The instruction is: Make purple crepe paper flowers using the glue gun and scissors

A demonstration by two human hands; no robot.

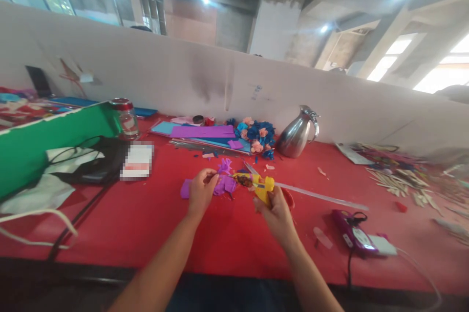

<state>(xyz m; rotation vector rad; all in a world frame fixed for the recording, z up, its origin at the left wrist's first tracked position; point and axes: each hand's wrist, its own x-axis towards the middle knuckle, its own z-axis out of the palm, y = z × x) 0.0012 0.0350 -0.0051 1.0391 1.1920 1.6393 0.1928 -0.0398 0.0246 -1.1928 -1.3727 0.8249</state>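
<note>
My right hand (276,209) is wrapped round a yellow glue gun (264,186). Its front end, browned and stained, points left at the fingers of my left hand (201,189). Those fingers are closed in a pinch at a ruffled purple paper piece (224,165) shaped like petals; the exact grip is too small to see. Just beneath, more purple paper pieces (224,185) lie on the red table (227,239), and another purple strip (185,189) is partly behind my left hand. Scissors (250,167) seem to lie behind the glue gun, mostly hidden.
At the back are coloured paper sheets (201,132), blue and pink paper flowers (258,132) and a steel jug (295,134). A clear strip (322,196), a purple device (353,234) with cables and scattered sticks (390,180) lie right. Left stand a jar (128,121) and green box (73,141).
</note>
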